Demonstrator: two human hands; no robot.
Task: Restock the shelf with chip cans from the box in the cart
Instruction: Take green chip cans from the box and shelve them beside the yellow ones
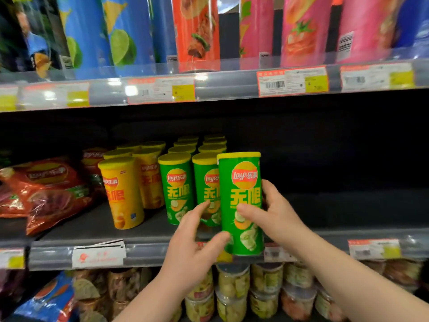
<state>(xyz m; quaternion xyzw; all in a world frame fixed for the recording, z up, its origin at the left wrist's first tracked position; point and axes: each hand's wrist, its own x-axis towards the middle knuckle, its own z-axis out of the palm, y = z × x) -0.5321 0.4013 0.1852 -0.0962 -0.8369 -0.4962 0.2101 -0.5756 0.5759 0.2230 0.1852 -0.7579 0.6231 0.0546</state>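
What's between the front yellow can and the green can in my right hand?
Head view: two shelved green cans stand between yellow can and held green can.

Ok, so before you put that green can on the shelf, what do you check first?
1. Grip: right hand wraps the held can, left hand touches it low down: ok.
2. Held can upright, label facing out: ok.
3. Same kind as the green row: ok.
4. Free spot: bare shelf right of the green row: ok.
5. Held can standing on the shelf: not ok, it hangs at the front edge.
6. Room at the back of that spot: cannot tell, too dark.
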